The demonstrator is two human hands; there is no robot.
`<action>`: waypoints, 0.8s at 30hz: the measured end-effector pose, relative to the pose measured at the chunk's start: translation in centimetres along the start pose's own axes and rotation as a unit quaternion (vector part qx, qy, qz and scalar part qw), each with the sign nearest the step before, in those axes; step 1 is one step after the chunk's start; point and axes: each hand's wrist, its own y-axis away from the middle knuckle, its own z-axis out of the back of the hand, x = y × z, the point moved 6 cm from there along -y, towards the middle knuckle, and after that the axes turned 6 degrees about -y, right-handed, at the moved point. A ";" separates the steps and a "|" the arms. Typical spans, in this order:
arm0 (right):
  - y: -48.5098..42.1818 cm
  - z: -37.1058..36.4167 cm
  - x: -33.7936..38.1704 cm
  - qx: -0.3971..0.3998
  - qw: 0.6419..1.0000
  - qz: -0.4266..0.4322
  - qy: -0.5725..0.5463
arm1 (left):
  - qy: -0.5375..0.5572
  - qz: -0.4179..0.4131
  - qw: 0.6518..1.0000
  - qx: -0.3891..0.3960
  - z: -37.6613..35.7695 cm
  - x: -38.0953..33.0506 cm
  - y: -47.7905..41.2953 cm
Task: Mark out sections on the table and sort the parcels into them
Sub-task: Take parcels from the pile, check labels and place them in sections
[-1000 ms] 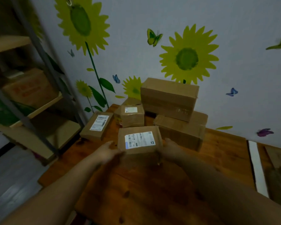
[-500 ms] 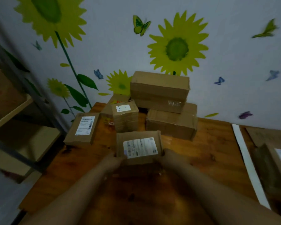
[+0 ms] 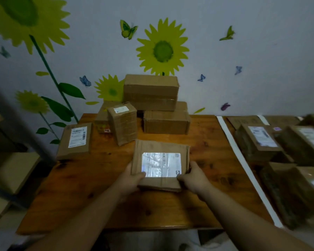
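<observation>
Head cam, dim room. Held parcel (image 3: 159, 146) sits at centre frame, a flat brown cardboard box over the wooden table (image 3: 98, 178), label side up. Its white shipping label (image 3: 161, 164) is washed out by glare; txt unreadable, only a small round logo at the lower-right corner, not legible.

L hand (image 3: 130, 180) grips the near-left corner, thumb curled on top by the label's lower-left edge, fingers wrapped under. R hand (image 3: 194, 178) grips the near-right corner the same way, thumb on top by the logo. Can't tell if the far edge touches the table or the box is fully lifted.

Behind it, upper centre: a small upright parcel (image 3: 122, 123) w/ a small white label on top, txt too small. Touching it at left-rear is another box (image 3: 101, 116) w/ a red/yellow sticker low on its front, unreadable. Large plain box (image 3: 150, 91) is stacked on a second large box (image 3: 167, 121), both against the wall.

Left of frame: a flat parcel (image 3: 74, 140) at the table's left edge, label w/ barcode up, txt illegible.

A white tape strip (image 3: 243, 160) runs diagonally down the right part of the table. Right of it, several labelled parcels (image 3: 257, 142), blurred, close together.

Wall has a sunflower decal (image 3: 162, 49) and butterfly stickers. Shelving (image 3: 7, 169) at far left.
</observation>
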 end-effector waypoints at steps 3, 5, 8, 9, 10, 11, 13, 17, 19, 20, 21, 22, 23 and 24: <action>2.4 3.1 2.3 -0.040 0.996 0.066 -0.048 | -0.014 -0.090 0.996 0.000 -0.5 -4.6 1.5; 3.8 5.2 4.6 -0.050 0.987 0.122 -0.091 | -0.019 -0.158 0.987 -0.014 -0.6 -8.2 2.7; 5.6 8.8 8.0 -0.083 0.970 0.189 -0.125 | -0.032 -0.236 0.970 -0.044 -0.6 -13.3 4.8; 6.2 10.2 9.1 -0.101 0.962 0.207 -0.145 | -0.040 -0.258 0.964 -0.051 -0.7 -15.0 5.7; 6.8 11.7 10.1 -0.120 0.953 0.220 -0.169 | -0.050 -0.283 0.956 -0.057 -1.0 -16.4 6.5; 7.3 13.1 10.9 -0.133 0.946 0.229 -0.190 | -0.064 -0.305 0.948 -0.062 -1.4 -17.8 7.3; 8.1 15.6 11.9 -0.143 0.938 0.240 -0.205 | -0.082 -0.334 0.936 -0.069 -2.6 -20.1 8.5; 9.3 19.0 12.4 -0.103 0.929 0.264 -0.236 | -0.040 -0.356 0.924 -0.129 -4.9 -22.8 9.8; 9.7 20.3 12.2 -0.100 0.930 0.278 -0.219 | 0.076 -0.321 0.932 -0.149 -6.1 -22.9 9.6; 9.9 20.9 12.2 -0.102 0.931 0.284 -0.207 | 0.158 -0.304 0.930 -0.134 -6.9 -22.9 9.7; 9.8 21.5 12.1 -0.106 0.932 0.288 -0.191 | 0.214 -0.293 0.925 -0.114 -7.9 -23.0 9.7; 10.0 21.9 12.0 -0.111 0.933 0.293 -0.176 | 0.236 -0.296 0.920 -0.098 -8.9 -23.3 10.0; 10.0 22.4 11.8 -0.116 0.935 0.298 -0.156 | 0.216 -0.306 0.923 -0.087 -9.8 -23.5 10.4; 9.9 22.9 11.6 -0.122 0.935 0.305 -0.137 | 0.175 -0.323 0.928 -0.069 -11.1 -23.8 11.1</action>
